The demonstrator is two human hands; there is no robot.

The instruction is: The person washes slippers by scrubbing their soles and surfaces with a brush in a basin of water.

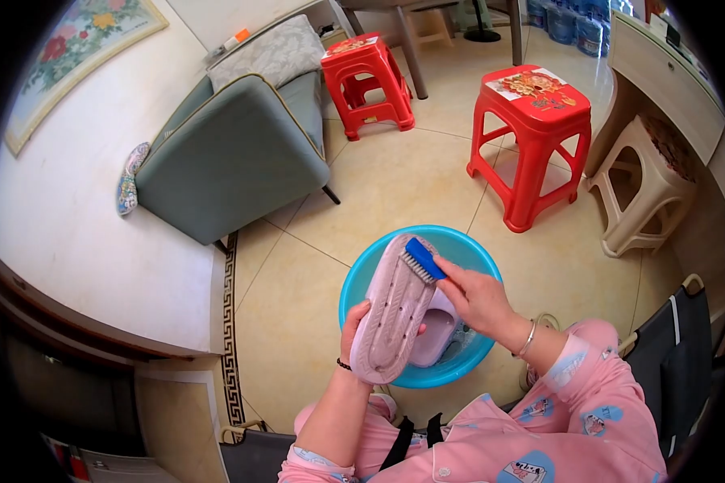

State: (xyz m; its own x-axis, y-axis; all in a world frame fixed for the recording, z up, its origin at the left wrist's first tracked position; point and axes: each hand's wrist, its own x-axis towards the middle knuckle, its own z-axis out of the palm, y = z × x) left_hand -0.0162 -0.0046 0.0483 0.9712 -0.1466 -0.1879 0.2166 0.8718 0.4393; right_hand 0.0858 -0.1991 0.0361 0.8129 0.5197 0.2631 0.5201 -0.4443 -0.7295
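Note:
A pale pink slipper (391, 322) is tilted up with its grooved sole facing me, above a blue basin (479, 245). My left hand (353, 328) grips the slipper by its edge, low on the left side. My right hand (477, 299) is closed on a blue scrub brush (427, 259), whose pale bristles meet the upper part of the sole. Behind the held slipper, a second pink slipper (437, 334) rests in the basin, partly hidden. A little sudsy water (461, 338) shows beside it.
Two red plastic stools (532, 121) stand beyond the basin. A grey-green sofa (234, 161) is at the left, by the wall. To the right are a beige stool (648, 185) and a pale desk (669, 88). Large water bottles (568, 28) stand at the back.

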